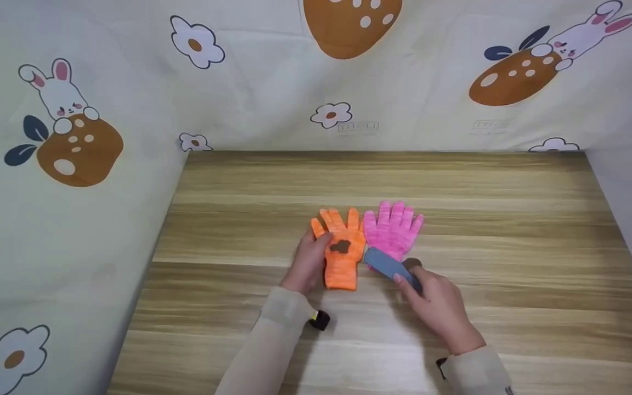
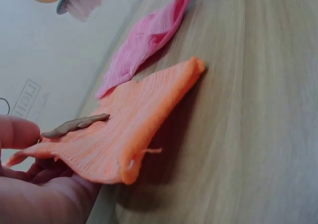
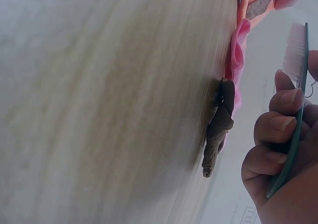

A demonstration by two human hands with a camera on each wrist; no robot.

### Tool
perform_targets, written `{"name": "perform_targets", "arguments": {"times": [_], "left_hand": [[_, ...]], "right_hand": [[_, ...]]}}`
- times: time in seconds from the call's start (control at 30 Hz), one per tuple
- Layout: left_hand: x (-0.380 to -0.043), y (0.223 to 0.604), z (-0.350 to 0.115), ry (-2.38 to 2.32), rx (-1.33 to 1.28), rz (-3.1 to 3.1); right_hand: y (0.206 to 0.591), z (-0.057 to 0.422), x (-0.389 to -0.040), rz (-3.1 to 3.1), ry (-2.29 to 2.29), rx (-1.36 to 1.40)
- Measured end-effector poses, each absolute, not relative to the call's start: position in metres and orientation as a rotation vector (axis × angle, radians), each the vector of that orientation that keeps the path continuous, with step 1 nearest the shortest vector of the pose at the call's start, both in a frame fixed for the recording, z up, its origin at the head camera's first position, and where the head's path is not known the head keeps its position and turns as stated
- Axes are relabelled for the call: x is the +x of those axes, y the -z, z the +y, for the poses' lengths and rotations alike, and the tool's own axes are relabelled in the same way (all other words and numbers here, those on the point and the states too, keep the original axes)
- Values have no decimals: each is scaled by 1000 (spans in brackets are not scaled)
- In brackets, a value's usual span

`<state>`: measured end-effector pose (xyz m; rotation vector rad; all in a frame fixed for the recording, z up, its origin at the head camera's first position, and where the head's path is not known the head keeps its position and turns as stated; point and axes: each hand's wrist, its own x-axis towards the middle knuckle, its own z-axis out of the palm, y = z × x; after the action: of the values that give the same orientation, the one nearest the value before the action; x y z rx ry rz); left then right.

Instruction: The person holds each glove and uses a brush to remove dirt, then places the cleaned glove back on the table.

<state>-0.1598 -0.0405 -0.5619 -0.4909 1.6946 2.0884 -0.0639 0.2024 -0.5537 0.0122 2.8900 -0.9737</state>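
Note:
My left hand [image 1: 308, 262] pinches the thumb-side edge of an orange knit glove [image 1: 342, 274], thumb on top and fingers beneath. A flat grey-brown clay-like lump [image 2: 74, 125] lies on the glove's palm. In the left wrist view the glove's cuff is lifted off the table. My right hand [image 1: 439, 302] grips a brush [image 1: 386, 263] by its blue-green handle; the pale bristles [image 3: 296, 52] show in the right wrist view. The brush head overlaps the cuff of a pink knit glove [image 1: 393, 233], which lies flat beside the orange one.
Another brown clay-like lump [image 3: 217, 129] sits on the table by the pink glove's cuff, partly behind my right hand in the head view. The wood-grain table [image 1: 228, 230] meets patterned cloth walls [image 1: 261, 99] at its back and sides.

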Motion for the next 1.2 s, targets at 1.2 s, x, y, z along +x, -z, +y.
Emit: {"name": "perform_targets", "arguments": {"times": [1.2], "left_hand": [[-132,532,-32,-2282,-415,1325]], "right_hand": [[534,191,-61,2925,1088,-61]]}}
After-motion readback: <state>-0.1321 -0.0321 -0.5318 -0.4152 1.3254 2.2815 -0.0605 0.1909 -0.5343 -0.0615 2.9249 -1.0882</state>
